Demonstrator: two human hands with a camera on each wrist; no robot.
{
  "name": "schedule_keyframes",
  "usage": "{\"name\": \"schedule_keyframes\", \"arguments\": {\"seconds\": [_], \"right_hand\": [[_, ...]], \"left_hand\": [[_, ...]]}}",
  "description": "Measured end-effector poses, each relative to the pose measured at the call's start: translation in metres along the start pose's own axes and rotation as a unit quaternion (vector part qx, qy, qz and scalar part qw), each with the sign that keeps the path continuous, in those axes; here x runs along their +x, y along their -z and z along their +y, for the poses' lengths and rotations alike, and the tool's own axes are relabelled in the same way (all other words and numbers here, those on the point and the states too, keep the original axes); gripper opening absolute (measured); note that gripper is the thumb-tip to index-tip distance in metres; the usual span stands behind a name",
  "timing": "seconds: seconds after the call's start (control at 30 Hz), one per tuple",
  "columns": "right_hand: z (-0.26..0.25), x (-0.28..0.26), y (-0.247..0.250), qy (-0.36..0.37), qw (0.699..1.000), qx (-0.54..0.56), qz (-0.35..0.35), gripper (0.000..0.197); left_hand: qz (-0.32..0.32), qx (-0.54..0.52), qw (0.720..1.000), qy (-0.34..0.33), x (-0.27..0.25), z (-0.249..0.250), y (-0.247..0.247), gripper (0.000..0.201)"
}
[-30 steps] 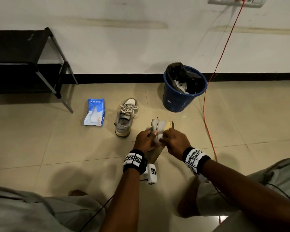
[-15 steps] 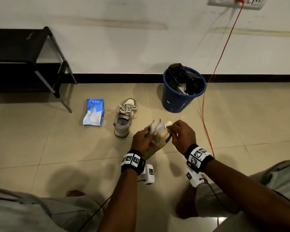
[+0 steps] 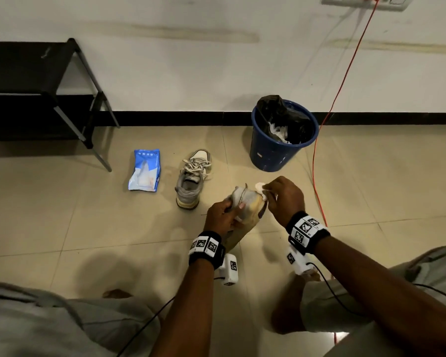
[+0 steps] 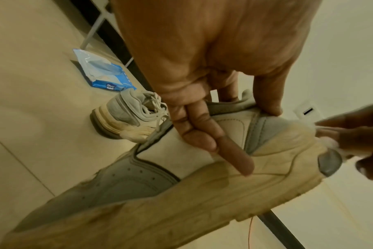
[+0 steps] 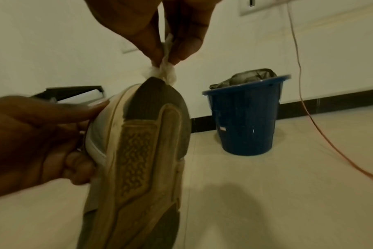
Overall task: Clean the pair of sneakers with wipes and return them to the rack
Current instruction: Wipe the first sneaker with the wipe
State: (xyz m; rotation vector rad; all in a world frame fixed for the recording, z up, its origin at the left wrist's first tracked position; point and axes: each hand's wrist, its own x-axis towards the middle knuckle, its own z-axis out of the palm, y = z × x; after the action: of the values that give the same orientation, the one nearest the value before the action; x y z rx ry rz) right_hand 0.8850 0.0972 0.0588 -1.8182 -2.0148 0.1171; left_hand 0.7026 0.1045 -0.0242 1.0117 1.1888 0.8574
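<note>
My left hand (image 3: 223, 217) grips a grey and cream sneaker (image 3: 245, 210) by its collar, heel end tipped up, sole facing right. In the left wrist view the left hand (image 4: 213, 118) has its thumb inside the collar and fingers lying across the sneaker's (image 4: 181, 185) side. My right hand (image 3: 281, 197) pinches a crumpled white wipe (image 3: 261, 188) against the heel tip. The right wrist view shows the wipe (image 5: 164, 70) touching the dark heel of the sole (image 5: 142, 151). The second sneaker (image 3: 192, 180) stands on the floor beside the blue wipes pack (image 3: 145, 170).
A blue bin (image 3: 281, 140) with a black liner and used wipes stands by the wall, just beyond the hands. An orange cable (image 3: 327, 140) runs down from a wall socket along the floor to its right. The black shoe rack (image 3: 36, 91) stands at the far left.
The sneaker has been turned and tipped so its sole faces right. My right hand has slid the wipe from the side up to the heel tip.
</note>
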Motion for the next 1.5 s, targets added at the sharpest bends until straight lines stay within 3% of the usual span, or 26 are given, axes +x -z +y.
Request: {"name": "schedule_keyframes", "arguments": {"seconds": [0.1,0.17,0.3,0.4,0.53,0.6,0.73,0.83,0.93,1.07,1.23,1.37,1.43,1.5], "right_hand": [[-0.007,-0.017,-0.009,0.010,0.999,0.026,-0.016,0.024],[-0.013,-0.030,-0.014,0.005,0.998,0.045,-0.034,0.019],[-0.019,-0.046,-0.023,0.049,0.992,-0.026,-0.114,0.015],[-0.017,-0.027,-0.012,0.042,0.996,-0.051,-0.064,0.006],[-0.009,-0.006,-0.002,-0.038,0.999,-0.036,-0.001,0.011],[-0.010,-0.021,-0.009,-0.029,0.999,-0.026,-0.028,0.011],[-0.019,-0.053,-0.021,0.054,0.989,-0.065,-0.125,0.016],[-0.025,-0.028,-0.010,0.052,0.994,-0.076,-0.061,0.002],[-0.014,0.000,0.005,-0.016,0.997,-0.069,0.016,0.011],[-0.010,-0.010,-0.006,-0.047,0.999,0.013,-0.008,0.013],[-0.018,-0.020,-0.027,-0.110,0.976,0.187,-0.017,0.010],[-0.033,-0.029,-0.033,-0.097,0.972,0.212,-0.030,0.016],[-0.034,-0.024,-0.028,-0.086,0.979,0.183,-0.016,0.012],[-0.019,-0.009,-0.022,-0.126,0.981,0.147,0.016,0.007]], "left_hand": [[0.010,0.013,1.000,-0.013,-0.003,-0.002,-0.006,0.032],[0.029,0.030,0.999,-0.031,0.000,-0.002,-0.006,0.030],[0.028,0.029,0.999,-0.037,0.004,-0.006,-0.001,0.031],[0.039,0.010,0.999,-0.022,0.004,-0.003,0.002,0.028],[0.021,-0.005,1.000,-0.011,0.003,-0.002,-0.001,0.030],[0.019,-0.005,1.000,-0.011,0.002,-0.005,-0.001,0.028],[0.027,-0.011,1.000,-0.006,0.003,-0.005,0.006,0.028],[0.029,-0.016,0.999,-0.006,0.004,-0.003,0.010,0.028],[0.013,-0.022,1.000,-0.002,-0.002,0.007,0.001,0.025],[0.009,-0.027,1.000,0.010,-0.012,0.005,-0.005,0.022],[-0.023,0.074,0.997,0.015,-0.010,0.010,0.003,0.015],[-0.033,0.041,0.998,0.041,-0.018,0.027,0.010,0.027],[-0.034,0.029,0.997,0.065,-0.024,0.026,0.010,0.024],[-0.047,0.011,0.996,0.080,-0.029,0.026,0.005,0.018]]}}
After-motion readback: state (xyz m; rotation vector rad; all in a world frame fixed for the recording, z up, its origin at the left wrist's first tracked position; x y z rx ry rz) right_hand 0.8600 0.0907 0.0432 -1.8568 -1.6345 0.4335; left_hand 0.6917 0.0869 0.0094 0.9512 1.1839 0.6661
